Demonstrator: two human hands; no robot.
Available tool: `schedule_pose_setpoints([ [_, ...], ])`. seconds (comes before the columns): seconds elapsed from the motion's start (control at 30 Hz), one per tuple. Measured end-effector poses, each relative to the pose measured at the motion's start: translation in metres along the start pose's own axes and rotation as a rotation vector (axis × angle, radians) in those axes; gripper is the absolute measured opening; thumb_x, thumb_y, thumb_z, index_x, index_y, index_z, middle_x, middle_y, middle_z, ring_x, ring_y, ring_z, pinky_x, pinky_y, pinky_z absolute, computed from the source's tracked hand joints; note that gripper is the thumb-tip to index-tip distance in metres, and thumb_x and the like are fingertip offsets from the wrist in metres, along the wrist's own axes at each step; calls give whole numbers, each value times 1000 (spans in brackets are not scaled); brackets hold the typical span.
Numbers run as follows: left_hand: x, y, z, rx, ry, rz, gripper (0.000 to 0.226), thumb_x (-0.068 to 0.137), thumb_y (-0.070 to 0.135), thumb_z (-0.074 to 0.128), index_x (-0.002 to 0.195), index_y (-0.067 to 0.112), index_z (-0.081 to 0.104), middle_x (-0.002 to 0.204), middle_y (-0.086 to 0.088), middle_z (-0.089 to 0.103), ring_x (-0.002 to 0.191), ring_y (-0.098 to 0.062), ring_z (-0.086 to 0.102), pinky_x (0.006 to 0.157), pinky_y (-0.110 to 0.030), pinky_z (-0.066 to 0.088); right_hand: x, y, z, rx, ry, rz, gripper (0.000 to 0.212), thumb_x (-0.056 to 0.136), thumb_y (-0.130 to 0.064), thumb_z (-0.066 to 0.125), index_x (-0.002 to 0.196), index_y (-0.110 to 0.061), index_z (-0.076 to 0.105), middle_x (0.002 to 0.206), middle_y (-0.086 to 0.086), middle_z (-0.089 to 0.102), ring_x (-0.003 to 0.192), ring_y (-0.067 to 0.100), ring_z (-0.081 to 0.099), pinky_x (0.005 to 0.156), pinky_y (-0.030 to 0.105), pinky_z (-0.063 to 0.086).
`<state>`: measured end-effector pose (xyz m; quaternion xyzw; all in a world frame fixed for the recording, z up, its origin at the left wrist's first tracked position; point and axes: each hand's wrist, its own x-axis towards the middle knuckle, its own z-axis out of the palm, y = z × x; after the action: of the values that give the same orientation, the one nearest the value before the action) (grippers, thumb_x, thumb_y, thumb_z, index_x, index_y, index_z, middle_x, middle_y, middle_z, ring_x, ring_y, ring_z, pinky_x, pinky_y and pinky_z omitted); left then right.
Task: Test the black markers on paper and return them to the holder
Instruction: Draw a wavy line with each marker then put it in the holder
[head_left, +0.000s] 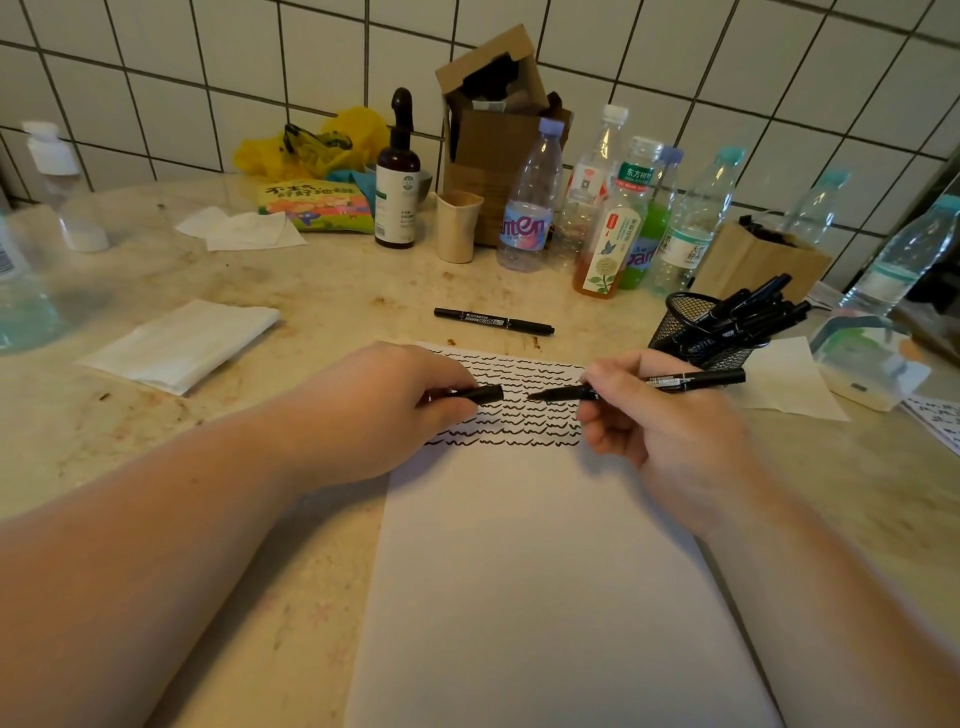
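Observation:
A white sheet of paper lies in front of me, its top part filled with several rows of black wavy lines. My right hand grips an uncapped black marker, tip pointing left just above the scribbles. My left hand pinches the marker's black cap, a small gap away from the tip. Another capped black marker lies on the counter beyond the paper. A black mesh holder at the right holds several black markers.
Folded tissues lie at the left. Several plastic bottles, a brown pump bottle, a beige cup and cardboard boxes crowd the back by the tiled wall. A loose white paper lies right of the holder.

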<state>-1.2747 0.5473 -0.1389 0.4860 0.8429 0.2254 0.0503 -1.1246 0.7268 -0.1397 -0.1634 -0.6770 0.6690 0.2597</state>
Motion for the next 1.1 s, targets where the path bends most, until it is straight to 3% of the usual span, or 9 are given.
schedule_pose_setpoints([
  [0.13,0,0,1,-7,12,8,22,95,43,52,109,35,66,89,10,67,79,-10,61,75,-41,54,0,-1,0,162,-87,26,24,85,-22,61,86,-4,75,72,20,70,60,27,65,58,31,55],
  [0.23,0,1,1,-17,14,20,22,95,44,52,110,37,65,89,11,67,79,-8,61,75,-39,54,0,0,-1,144,-99,29,27,96,-9,49,89,-1,74,74,23,71,62,28,67,59,31,56],
  [0.33,-1,2,1,-32,7,36,21,95,42,53,112,39,65,90,13,66,79,-5,59,75,-35,53,-1,1,2,79,-140,36,15,89,-8,59,95,-2,72,79,24,73,65,27,70,61,30,58],
  [0.43,-2,5,1,-10,-4,58,24,94,43,52,115,39,64,97,14,66,84,-4,58,77,-30,52,-2,1,4,32,-166,37,17,79,-13,76,93,-4,69,83,24,75,66,28,71,61,29,58],
  [0.53,-1,7,1,-13,5,72,22,94,43,53,111,36,66,96,13,66,84,-4,57,74,-24,49,-4,2,4,-38,-166,13,15,74,-20,76,84,-10,75,75,17,74,64,27,68,60,30,56],
  [0.6,-2,8,0,-27,1,71,20,95,41,53,104,31,67,90,10,65,81,-5,56,73,-27,49,-4,3,4,-24,-169,4,12,72,-20,78,81,-11,78,71,14,71,62,25,65,59,29,54],
  [0.8,-5,7,2,-157,-12,71,15,95,31,56,91,22,68,80,5,63,75,-10,55,67,-24,44,-7,3,7,4,-196,-52,17,64,-21,81,78,-11,79,66,16,70,60,27,67,59,31,55],
  [0.97,-3,6,0,-199,-78,40,15,94,33,58,83,28,67,76,7,64,68,-8,55,63,-24,43,-8,0,8,-84,-181,-78,10,71,-18,78,79,-13,79,68,16,72,60,29,68,62,34,56],
  [1.1,1,6,0,-134,-24,33,13,94,41,55,96,32,65,80,10,67,69,-2,57,59,-17,42,-9,-6,11,-161,-114,-139,11,82,-22,72,85,-11,75,65,12,69,57,25,63,57,31,52],
])
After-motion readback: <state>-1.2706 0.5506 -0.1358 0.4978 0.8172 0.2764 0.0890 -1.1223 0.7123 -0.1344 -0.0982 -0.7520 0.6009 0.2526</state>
